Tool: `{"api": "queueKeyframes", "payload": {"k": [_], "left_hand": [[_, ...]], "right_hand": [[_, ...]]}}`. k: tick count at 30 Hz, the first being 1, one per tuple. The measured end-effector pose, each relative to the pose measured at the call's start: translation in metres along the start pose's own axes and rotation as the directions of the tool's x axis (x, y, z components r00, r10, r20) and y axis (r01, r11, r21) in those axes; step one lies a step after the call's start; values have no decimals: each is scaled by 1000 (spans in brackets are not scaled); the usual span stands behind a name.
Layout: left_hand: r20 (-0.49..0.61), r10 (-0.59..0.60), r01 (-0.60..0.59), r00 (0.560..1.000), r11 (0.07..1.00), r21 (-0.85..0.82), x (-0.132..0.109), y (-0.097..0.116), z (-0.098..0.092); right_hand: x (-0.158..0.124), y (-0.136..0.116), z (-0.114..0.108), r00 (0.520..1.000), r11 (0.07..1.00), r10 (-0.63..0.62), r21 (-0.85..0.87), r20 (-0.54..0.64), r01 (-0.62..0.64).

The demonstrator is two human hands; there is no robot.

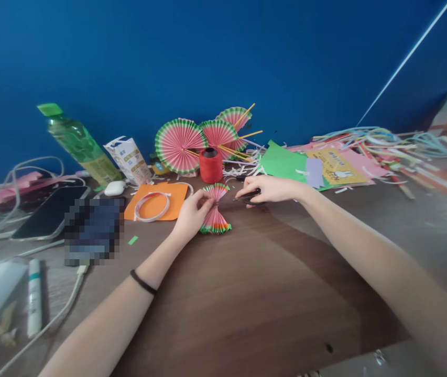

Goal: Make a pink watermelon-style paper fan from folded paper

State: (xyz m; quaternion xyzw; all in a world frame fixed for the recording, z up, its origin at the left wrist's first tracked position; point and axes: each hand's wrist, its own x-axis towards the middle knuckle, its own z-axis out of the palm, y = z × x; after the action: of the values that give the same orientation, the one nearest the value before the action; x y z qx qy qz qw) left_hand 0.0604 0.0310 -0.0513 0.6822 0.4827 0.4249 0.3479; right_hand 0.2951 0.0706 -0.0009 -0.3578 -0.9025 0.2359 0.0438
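My left hand (192,213) pinches the narrow waist of a pleated pink paper piece with green edges (215,212), which stands on the brown table (247,293). My right hand (268,189) lies just to its right, fingers closed over a small black tool (249,196) that looks like scissors. A red spool of thread (210,165) stands right behind the pleated piece. Three finished round paper fans (180,145) with yellow sticks lean against the blue wall.
An orange sheet (176,201) with a white ring (151,206) lies to the left. Further left are a phone (50,212), cables, a white earbud case (115,188), a green bottle (77,144) and a small carton (129,159). Coloured paper sheets and strips (341,162) pile at the right.
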Motion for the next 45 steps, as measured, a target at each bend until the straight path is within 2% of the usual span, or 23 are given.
{"api": "queueKeyframes", "payload": {"k": [7,15,21,28,45], "left_hand": [[7,-2,2,1000,999,-42,2,-3,1],[77,17,-10,997,995,-99,3,-4,0],[67,-87,97,994,983,-156,3,4,0],[48,-180,185,982,973,-135,3,15,0],[41,-173,176,984,978,-110,2,15,0]], "right_hand": [[0,0,2,1000,1000,3,6,6,-3],[0,0,1,1000,1000,3,5,18,-3],[0,-4,1,1000,1000,4,-3,21,-4],[1,-4,2,1000,1000,-11,-4,13,12],[2,-7,2,1000,1000,-2,4,-3,2]]}}
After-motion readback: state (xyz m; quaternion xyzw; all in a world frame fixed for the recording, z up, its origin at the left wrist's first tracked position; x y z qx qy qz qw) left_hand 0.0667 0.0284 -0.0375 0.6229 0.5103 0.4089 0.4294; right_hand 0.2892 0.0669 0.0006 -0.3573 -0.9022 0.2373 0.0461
